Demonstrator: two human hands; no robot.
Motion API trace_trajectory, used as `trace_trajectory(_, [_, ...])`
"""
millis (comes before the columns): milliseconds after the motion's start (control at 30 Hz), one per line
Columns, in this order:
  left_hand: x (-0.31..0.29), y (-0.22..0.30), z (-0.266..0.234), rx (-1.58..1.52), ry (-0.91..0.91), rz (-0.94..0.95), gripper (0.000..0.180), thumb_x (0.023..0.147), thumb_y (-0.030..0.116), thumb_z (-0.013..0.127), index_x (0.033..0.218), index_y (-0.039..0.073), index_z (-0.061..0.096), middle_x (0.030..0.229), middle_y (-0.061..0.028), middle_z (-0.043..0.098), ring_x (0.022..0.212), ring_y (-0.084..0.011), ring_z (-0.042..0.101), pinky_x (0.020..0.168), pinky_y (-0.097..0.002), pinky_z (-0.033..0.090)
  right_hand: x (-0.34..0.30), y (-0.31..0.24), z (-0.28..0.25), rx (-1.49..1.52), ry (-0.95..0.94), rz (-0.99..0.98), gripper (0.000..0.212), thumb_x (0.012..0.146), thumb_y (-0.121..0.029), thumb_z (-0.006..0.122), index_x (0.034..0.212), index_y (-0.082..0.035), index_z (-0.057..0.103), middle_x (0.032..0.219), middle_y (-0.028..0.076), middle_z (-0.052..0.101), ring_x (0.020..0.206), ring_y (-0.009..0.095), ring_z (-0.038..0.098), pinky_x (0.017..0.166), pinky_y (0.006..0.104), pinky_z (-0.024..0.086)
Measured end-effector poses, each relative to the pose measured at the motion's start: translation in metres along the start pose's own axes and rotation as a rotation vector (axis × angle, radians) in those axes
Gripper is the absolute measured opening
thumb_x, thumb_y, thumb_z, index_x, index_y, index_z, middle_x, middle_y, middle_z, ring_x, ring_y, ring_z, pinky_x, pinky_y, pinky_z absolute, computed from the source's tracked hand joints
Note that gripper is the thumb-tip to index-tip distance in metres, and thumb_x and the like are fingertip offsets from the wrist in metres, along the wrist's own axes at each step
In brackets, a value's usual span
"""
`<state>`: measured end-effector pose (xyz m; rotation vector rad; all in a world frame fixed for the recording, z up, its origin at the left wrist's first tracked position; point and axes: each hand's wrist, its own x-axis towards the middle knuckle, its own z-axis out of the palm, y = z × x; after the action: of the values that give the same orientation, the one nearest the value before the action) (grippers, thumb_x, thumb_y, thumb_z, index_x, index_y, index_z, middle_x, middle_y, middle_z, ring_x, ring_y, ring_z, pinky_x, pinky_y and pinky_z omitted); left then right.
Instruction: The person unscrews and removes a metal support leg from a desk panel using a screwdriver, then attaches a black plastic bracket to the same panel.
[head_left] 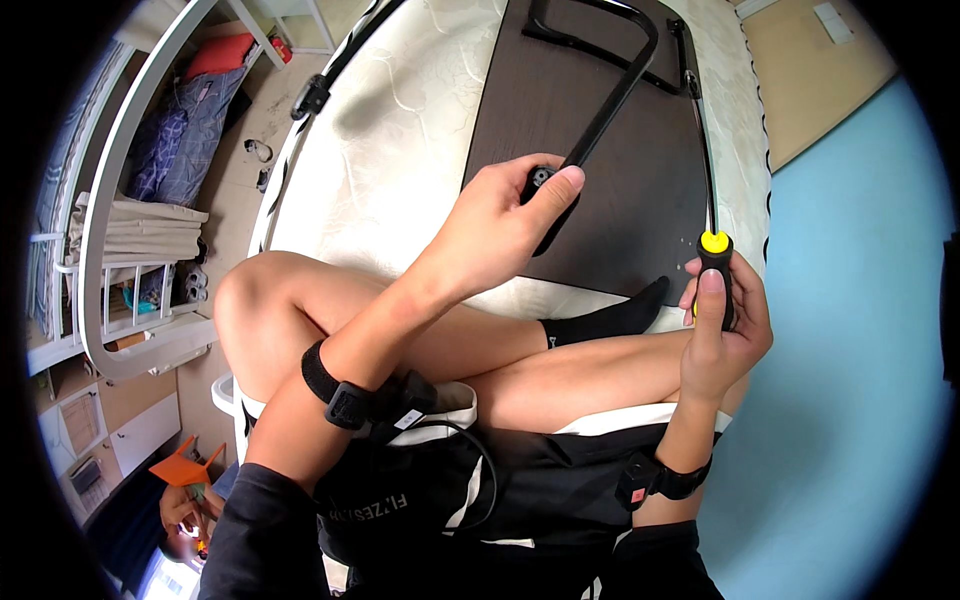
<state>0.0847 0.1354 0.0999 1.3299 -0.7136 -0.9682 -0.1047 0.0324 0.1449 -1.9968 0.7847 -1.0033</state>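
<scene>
This is looking like a shared dormitory: a cream patterned mattress (410, 190) is lying beside a white curved bed rail (94, 230), dark-blue bedding (205, 100) is covering another bed, and a person (180, 508) is showing near an orange chair (178, 468).

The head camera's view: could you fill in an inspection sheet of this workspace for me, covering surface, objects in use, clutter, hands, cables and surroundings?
Surface: cream mattress with a dark board lying on it.
Objects in use: black tubular frame; screwdriver with a black and yellow handle, its shaft reaching toward the frame's corner.
Clutter: shoes on the floor at left.
Hands: left hand grips the frame's near end; right hand grips the screwdriver's handle.
Cables: black cable looping over the lap; ends unclear.
Surroundings: white bed rail, orange chair and another person at left.
</scene>
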Motion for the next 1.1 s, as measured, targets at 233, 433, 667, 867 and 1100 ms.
trace_trajectory(233, [-0.008, 0.008, 0.003, 0.091, -0.022, 0.062, 0.042, 0.099, 0.034, 0.040, 0.121, 0.000, 0.051, 0.077, 0.0006, 0.050, 0.068, -0.0062, 0.045, 0.058, -0.0198, 0.036, 0.000, 0.002, 0.000, 0.003, -0.010, -0.003, 0.027, 0.083, -0.011, 0.066, 0.104, 0.005, 0.060, 0.082, 0.011, 0.068, 0.062, 0.008, 0.059, 0.058, 0.0182, 0.046])
trace_trajectory(433, [-0.005, 0.005, 0.003, -0.354, -0.072, -0.044, 0.049, 0.099, 0.027, 0.041, 0.139, -0.001, 0.032, 0.093, -0.0061, 0.056, 0.079, -0.0127, 0.052, 0.071, -0.0242, 0.044, -0.001, 0.004, -0.001, -0.023, -0.027, -0.018, 0.025, 0.082, -0.008, 0.066, 0.102, 0.006, 0.060, 0.085, 0.013, 0.068, 0.076, 0.013, 0.065, 0.070, 0.0215, 0.050])
trace_trajectory(667, [0.000, -0.002, -0.003, -0.671, -0.174, -0.174, 0.052, 0.098, 0.029, 0.040, 0.140, 0.001, 0.028, 0.094, -0.0081, 0.055, 0.078, -0.0153, 0.054, 0.063, -0.0289, 0.046, -0.001, 0.005, 0.000, -0.015, -0.040, -0.002, 0.024, 0.082, -0.007, 0.066, 0.101, 0.006, 0.059, 0.086, 0.013, 0.068, 0.079, 0.015, 0.065, 0.074, 0.0225, 0.050])
trace_trajectory(867, [0.003, -0.004, -0.005, -0.766, -0.118, -0.154, 0.044, 0.098, 0.025, 0.038, 0.135, 0.001, 0.035, 0.095, -0.0079, 0.055, 0.076, -0.0140, 0.052, 0.061, -0.0265, 0.045, -0.001, 0.006, -0.001, -0.022, -0.044, -0.014, 0.024, 0.082, -0.008, 0.066, 0.101, 0.006, 0.059, 0.086, 0.013, 0.068, 0.080, 0.015, 0.066, 0.074, 0.0230, 0.050])
trace_trajectory(1100, [0.000, 0.000, 0.000, -0.766, -0.091, -0.175, 0.046, 0.096, 0.022, 0.041, 0.135, -0.001, 0.035, 0.106, -0.0103, 0.055, 0.083, -0.0144, 0.052, 0.064, -0.0270, 0.046, 0.000, 0.004, -0.001, -0.028, -0.049, -0.006, 0.025, 0.083, -0.009, 0.066, 0.102, 0.006, 0.059, 0.086, 0.014, 0.068, 0.080, 0.016, 0.066, 0.075, 0.0235, 0.050])
